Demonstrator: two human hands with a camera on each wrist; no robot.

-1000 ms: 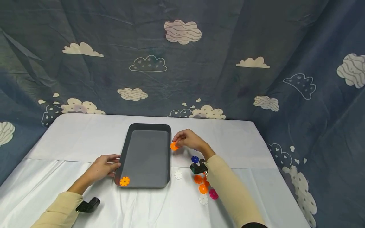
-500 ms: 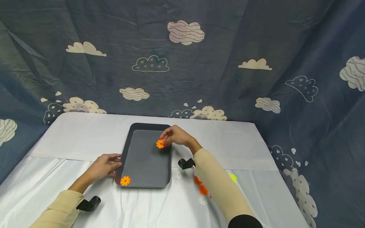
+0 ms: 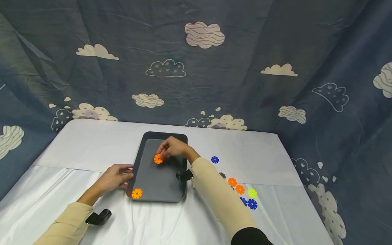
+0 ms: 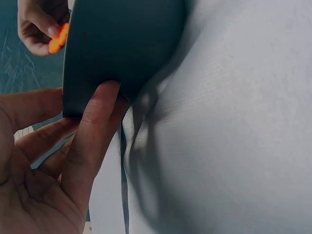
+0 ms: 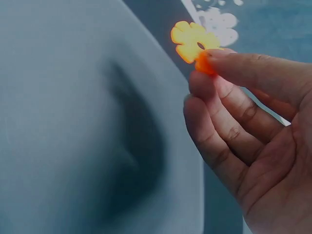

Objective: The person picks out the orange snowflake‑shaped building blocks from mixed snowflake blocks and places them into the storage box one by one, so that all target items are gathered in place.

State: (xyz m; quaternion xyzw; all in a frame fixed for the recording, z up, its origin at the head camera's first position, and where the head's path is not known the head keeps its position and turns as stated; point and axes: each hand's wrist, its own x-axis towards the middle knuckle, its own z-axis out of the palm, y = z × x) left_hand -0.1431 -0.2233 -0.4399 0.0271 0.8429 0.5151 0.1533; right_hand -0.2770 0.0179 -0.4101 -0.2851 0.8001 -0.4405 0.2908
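With right hand [image 3: 174, 147] curled, pinches an orange disc [image 3: 158, 159] above the grey tray [image 3: 153, 180]; with left hand [image 3: 112, 177] loosely extended, touches the tray's left edge.

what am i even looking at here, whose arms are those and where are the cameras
No machine here: a person in beige long sleeves is working by hand. The wide picture comes from a camera worn on the head, looking forward and down. The two close-ups come from cameras worn on the wrists, one on each.

On a table covered in white cloth lies a dark grey rectangular tray. The left hand touches its left side. The right hand, above the tray, pinches a flat orange flower-shaped disc between its fingers. A similar yellow-orange disc lies in the tray's near left corner. Small notched discs, orange, blue, yellow-green and one dark, lie right of the tray.
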